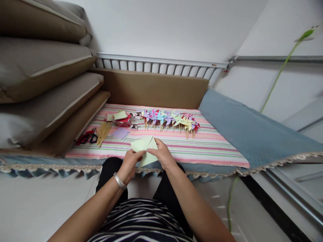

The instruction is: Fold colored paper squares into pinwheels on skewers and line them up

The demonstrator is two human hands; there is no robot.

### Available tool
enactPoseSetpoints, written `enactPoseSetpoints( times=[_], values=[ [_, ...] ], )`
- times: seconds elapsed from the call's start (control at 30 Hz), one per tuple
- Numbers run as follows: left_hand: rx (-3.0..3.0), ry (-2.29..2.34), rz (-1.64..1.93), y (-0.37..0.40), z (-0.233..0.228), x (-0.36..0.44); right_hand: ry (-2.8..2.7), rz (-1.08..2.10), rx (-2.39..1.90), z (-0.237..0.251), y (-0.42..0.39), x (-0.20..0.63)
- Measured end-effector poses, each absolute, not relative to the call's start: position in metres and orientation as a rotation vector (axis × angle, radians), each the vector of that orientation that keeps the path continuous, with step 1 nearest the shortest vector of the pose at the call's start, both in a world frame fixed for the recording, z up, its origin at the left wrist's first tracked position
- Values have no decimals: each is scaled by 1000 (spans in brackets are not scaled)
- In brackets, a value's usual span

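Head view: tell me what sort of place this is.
Probably a home room used for paper crafts: stacked cushions beside a low platform with a striped cloth, a row of paper pinwheels, and both hands folding pale green paper.

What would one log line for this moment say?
left hand: holds pale green paper | right hand: holds same paper | beyond: pinwheel row, sticks

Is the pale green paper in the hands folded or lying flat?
Folded: the green paper shows angled creases and overlapping flaps, pinched between both hands.
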State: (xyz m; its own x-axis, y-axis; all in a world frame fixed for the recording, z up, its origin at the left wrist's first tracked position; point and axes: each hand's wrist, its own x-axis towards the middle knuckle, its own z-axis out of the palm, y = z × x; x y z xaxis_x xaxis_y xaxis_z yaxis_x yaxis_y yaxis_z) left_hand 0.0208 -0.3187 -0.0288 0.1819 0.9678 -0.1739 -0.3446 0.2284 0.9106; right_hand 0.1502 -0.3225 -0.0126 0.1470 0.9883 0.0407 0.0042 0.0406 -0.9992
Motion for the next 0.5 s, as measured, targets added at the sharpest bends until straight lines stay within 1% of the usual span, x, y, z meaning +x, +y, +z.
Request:
enactPoseSetpoints(
  times=[0.1, 0.17, 0.23, 0.37, 0.43, 0.5],
  values=[
    [818, 923, 1113, -317, -32, 19, -1087, 1105, -1202, -15, -324, 148],
    [817, 923, 1124, -314, -31, 16, -1116, 1065, -1212, -16, -329, 149],
    [814, 930, 1109, -311, -28, 12, -1238, 881, -1266, -17, -338, 155],
    [805, 946, 1074, -306, -20, 3, -1713, 359, -1224, -20, -361, 171],
    [808, 946, 1058, -304, -17, 2, -1880, 210, -1181, -24, -369, 175],
    [821, 948, 1034, -304, -16, 2, -1920, 122, -1196, -28, -372, 175]
  ],
)
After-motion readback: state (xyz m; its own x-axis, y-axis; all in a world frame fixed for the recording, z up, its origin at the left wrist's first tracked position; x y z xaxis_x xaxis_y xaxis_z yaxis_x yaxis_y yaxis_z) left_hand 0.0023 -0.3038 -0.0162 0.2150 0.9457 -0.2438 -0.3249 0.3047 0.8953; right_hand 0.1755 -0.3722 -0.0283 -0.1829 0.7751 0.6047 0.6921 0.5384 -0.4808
